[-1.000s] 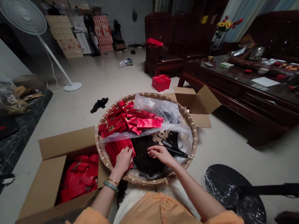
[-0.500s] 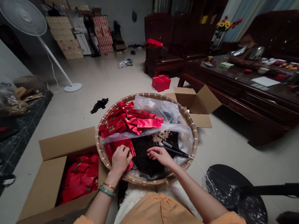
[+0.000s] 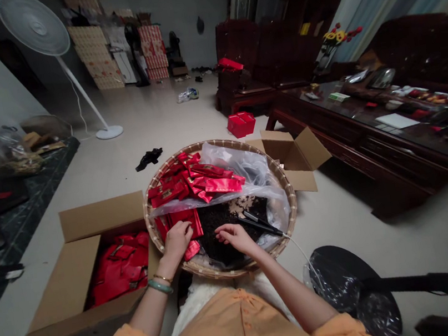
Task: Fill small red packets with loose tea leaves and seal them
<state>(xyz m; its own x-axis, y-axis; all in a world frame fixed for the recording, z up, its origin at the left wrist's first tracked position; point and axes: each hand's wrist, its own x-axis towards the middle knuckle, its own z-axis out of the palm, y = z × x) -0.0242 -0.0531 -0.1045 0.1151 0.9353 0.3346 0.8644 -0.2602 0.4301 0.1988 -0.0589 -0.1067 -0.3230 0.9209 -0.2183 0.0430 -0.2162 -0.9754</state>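
Note:
My left hand point(image 3: 178, 240) is bent over a stack of flat red packets point(image 3: 192, 217), its closed fingertips on the top one. Another red packet point(image 3: 191, 250) lies just below that hand. My right hand point(image 3: 235, 236) hovers over dark loose tea leaves point(image 3: 219, 250), fingers curled together; whatever they may hold is too small to make out. Right of it rests a black hair straightener point(image 3: 262, 223) with a white cord, its arms apart. All this sits in a round bamboo tray point(image 3: 292, 202) lined with clear plastic point(image 3: 273, 177). Filled red packets point(image 3: 209, 178) are heaped at the far side.
An open carton point(image 3: 62, 282) of red packets point(image 3: 119, 268) stands at left, another open carton point(image 3: 304, 153) at right behind the tray. A black round base point(image 3: 340, 268) is on the floor at right. Beyond are a red box point(image 3: 241, 124), a dark wooden table point(image 3: 339, 122) and a white fan point(image 3: 89, 92).
My left hand has shifted slightly left over the red stack, uncovering more of the packet below it. My right hand has moved a little left and lower above the leaves.

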